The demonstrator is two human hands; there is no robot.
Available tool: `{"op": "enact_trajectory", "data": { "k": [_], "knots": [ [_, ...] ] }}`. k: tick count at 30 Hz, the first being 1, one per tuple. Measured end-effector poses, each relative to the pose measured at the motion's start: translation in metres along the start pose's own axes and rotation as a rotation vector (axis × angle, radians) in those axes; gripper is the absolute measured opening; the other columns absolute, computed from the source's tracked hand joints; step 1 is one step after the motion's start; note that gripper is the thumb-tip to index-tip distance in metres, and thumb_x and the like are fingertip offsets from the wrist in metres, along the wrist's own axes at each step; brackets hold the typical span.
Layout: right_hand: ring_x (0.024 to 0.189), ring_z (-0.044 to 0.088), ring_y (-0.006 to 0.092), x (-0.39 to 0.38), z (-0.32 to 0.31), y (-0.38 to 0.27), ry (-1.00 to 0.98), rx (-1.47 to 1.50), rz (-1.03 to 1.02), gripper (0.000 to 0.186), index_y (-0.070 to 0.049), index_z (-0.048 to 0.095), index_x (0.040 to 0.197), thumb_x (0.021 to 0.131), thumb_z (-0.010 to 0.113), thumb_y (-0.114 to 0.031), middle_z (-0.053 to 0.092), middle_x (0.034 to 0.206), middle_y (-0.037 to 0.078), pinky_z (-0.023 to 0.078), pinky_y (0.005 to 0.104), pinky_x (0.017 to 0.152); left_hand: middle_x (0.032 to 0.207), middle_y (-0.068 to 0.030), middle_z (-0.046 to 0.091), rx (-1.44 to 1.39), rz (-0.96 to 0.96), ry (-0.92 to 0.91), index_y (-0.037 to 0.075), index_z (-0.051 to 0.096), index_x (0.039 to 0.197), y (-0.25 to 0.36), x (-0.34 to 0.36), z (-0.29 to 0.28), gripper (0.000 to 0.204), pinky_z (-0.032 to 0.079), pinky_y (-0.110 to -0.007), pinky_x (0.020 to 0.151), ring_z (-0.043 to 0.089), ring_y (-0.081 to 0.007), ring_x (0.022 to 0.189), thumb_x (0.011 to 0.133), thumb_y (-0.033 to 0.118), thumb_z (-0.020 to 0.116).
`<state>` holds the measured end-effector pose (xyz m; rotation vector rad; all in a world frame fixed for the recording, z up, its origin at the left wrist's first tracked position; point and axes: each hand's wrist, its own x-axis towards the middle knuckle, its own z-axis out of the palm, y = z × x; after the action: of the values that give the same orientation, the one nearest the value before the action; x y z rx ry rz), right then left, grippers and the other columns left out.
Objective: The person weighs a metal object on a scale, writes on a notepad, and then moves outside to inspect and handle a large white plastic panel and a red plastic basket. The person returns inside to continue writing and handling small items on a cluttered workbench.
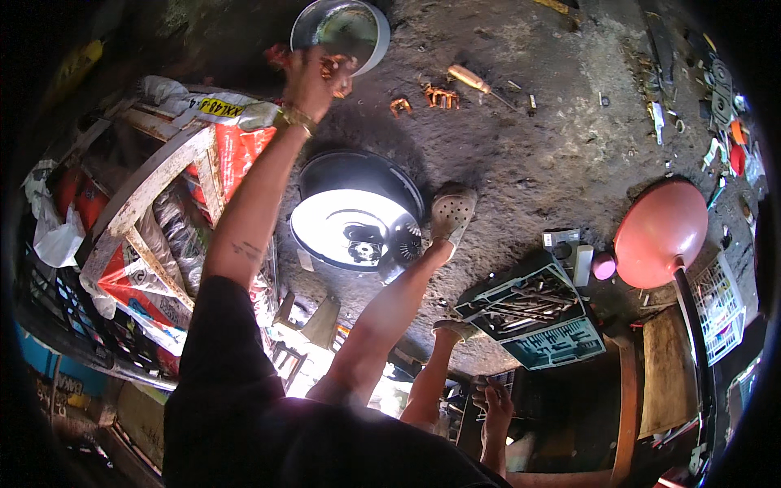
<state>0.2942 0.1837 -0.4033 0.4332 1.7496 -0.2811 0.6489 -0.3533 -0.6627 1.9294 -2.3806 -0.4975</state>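
My left hand reaches up to the rim of a pale bucket with murky liquid in it, its fingers closed on reddish copper-coloured pieces. To the right of it, copper-coloured pieces and a wooden-handled tool lie on the dirt floor. My right hand is low at the right, fingers curled around a small dark object that I cannot make out. Below my left hand, a black basin holds bright reflecting liquid and a dark rounded part, beside my sandalled foot.
A rusty frame with sacks fills the left. On the right are an open tool case with wrenches, a pink bowl-shaped object with a dark pole, a white crate and scattered small items.
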Motion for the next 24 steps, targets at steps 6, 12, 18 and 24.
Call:
{"op": "enact_trajectory", "data": {
  "k": [6,12,18,24],
  "knots": [
    [0.078,0.067,0.0169,0.009,0.013,0.006,-0.037,0.044,-0.032,0.030,-0.001,0.059,0.123,0.095,0.059,-0.013,0.069,0.099,0.010,0.054,0.0298,0.070,0.127,-0.0230,0.050,-0.035,0.160,-0.066,0.006,0.051,0.127,0.029,-0.018,0.034,0.045,0.044,-0.048,0.096,0.052,-0.0410,0.111,0.086,0.018,0.064],
    [0.078,0.066,0.0165,0.016,0.007,0.026,-0.004,-0.053,-0.027,0.030,-0.001,0.058,0.123,0.095,0.058,-0.012,0.068,0.099,0.010,0.054,0.0300,0.070,0.118,-0.0208,0.054,0.108,-0.074,-0.384,0.008,0.053,0.122,0.046,-0.057,0.143,0.035,0.048,-0.050,0.089,0.052,-0.0394,0.112,0.090,0.018,0.061],
    [0.073,0.065,0.0155,0.012,-0.002,0.011,0.074,0.031,0.020,0.026,-0.004,0.061,0.120,0.096,0.058,-0.014,0.069,0.095,0.009,0.054,0.0302,0.068,0.118,-0.0153,0.056,-0.146,-0.287,-0.312,0.006,0.064,0.097,0.076,-0.079,0.180,0.016,0.050,-0.046,0.087,0.055,-0.0371,0.110,0.082,0.010,0.066],
    [0.072,0.065,0.0152,0.032,0.009,0.015,-0.023,-0.011,-0.008,0.027,-0.004,0.061,0.120,0.096,0.059,-0.015,0.069,0.094,0.009,0.055,0.0293,0.068,0.118,-0.0144,0.051,0.007,0.213,0.046,0.008,0.062,0.099,0.108,-0.052,0.192,0.016,0.052,-0.051,0.083,0.050,-0.0374,0.115,0.084,0.013,0.063]
  ]
}}
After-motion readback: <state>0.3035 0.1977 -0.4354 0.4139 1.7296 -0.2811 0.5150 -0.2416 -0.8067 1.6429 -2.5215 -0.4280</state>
